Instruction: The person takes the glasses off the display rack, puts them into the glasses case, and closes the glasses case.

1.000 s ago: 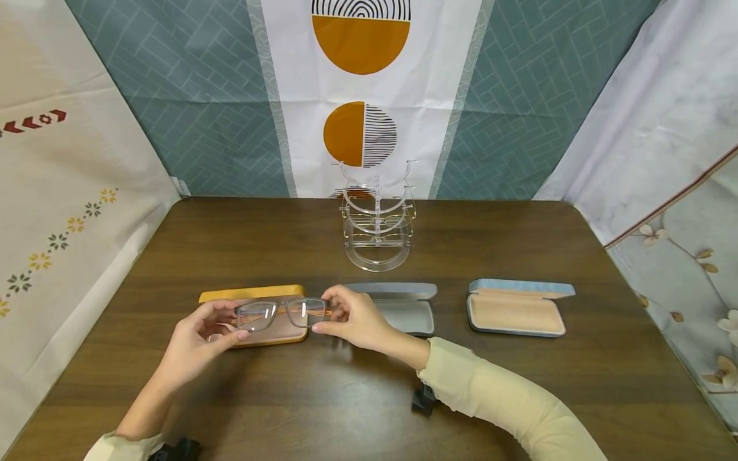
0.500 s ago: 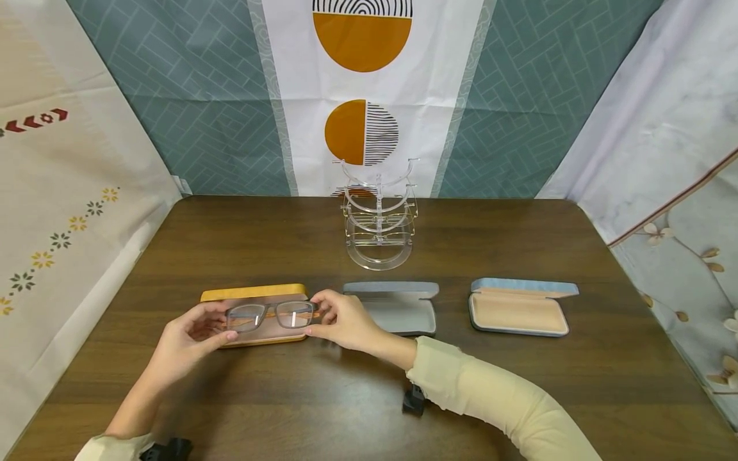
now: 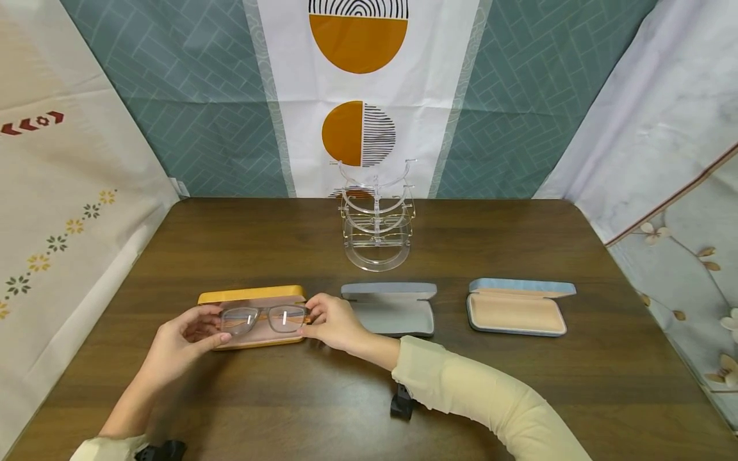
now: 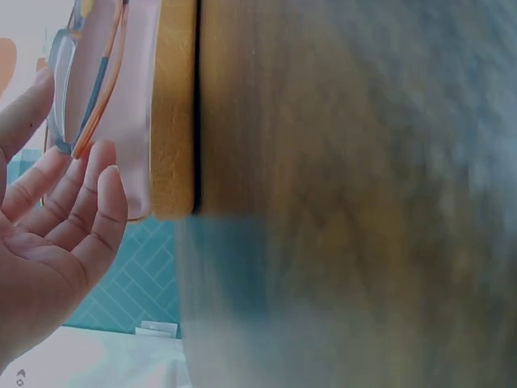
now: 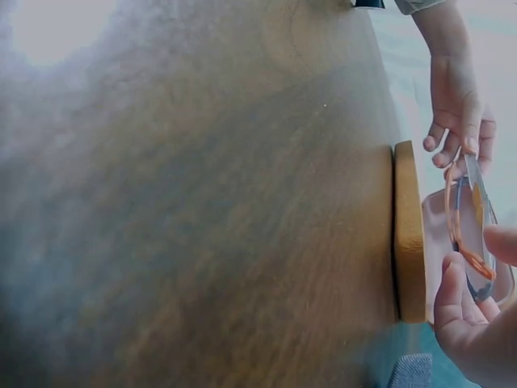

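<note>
While the left grip (image 3: 175, 346) pinches one end of the glasses (image 3: 264, 310) between thumb and fingers, its remaining fingers loosely bent, the pair lies level over the tray of the open yellow case (image 3: 250, 295), lenses up, with the orange temples apparently folded beneath the front. From the head view I cannot tell how much height separates them from the pink lining, but the wrist views suggest they hang free of it. Handling them well here calls, I judge, for keeping the folded temples tucked in, holding both ends at one height, and touching the rims rather than the lens faces. Since the front sits toward the tray's right end, a slight shift to the left would centre it, and fingertips ought to clear the case walls before any letting go. On the other side, the right grip (image 3: 336, 323) pinches the opposite end, thumb against fingers, close by the case's right edge. Farther right, the grey case (image 3: 394, 315) lies open just beside that wrist, a clear display stand (image 3: 377, 264) rises behind it, and the open blue case (image 3: 516, 312) rests well apart on the table (image 3: 323, 397).
</note>
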A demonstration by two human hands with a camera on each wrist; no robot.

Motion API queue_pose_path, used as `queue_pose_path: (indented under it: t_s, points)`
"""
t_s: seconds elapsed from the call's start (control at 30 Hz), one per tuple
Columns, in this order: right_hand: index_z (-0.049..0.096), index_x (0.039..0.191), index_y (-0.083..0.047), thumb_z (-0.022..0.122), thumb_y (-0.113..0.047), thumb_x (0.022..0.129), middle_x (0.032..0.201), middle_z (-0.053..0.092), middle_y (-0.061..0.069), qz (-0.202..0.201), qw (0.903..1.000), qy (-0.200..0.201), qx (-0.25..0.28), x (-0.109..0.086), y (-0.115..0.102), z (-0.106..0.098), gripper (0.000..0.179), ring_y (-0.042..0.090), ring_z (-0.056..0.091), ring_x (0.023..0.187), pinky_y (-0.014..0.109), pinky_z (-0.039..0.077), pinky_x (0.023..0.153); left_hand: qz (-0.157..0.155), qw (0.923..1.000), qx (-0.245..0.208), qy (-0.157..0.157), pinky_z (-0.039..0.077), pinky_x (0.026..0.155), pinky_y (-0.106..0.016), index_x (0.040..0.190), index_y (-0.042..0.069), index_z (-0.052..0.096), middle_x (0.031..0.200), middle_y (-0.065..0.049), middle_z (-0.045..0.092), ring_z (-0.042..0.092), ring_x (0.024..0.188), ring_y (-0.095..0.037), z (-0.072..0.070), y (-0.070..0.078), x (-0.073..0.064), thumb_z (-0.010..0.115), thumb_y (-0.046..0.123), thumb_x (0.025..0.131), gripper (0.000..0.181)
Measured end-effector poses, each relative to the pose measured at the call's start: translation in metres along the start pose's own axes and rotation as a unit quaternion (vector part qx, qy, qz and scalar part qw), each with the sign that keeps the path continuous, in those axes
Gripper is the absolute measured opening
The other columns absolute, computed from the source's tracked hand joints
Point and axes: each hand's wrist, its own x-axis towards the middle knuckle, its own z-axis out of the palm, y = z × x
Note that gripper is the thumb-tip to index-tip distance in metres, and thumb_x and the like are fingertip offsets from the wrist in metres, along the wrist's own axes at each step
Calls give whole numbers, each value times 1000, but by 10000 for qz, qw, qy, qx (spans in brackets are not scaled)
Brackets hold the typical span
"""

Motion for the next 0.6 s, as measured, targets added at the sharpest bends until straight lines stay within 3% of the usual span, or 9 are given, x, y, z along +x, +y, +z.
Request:
queue_pose_path:
  t_s: [0.27, 0.6]
  points:
    - [56, 101, 5, 73, 1, 73, 78, 61, 8, 415, 9949, 8, 920, 6, -3, 10, 33, 15, 60, 62, 26, 51, 53, -183, 9988, 394, -215, 47, 60, -16, 110, -5, 57, 94, -12, 61, 56, 73, -1, -8, -3, -1, 73, 6, 76, 40]
    - [54, 110, 7, 71, 4, 74, 82, 63, 7, 969, 9860, 35, 1359, 12, -2, 19, 40, 11, 57, 60, 23, 51, 56, -128, 9979, 563, -297, 48, 58, -16, 103, -10, 57, 90, -15, 62, 57, 70, -1, -8, -6, 1, 74, 5, 74, 37]
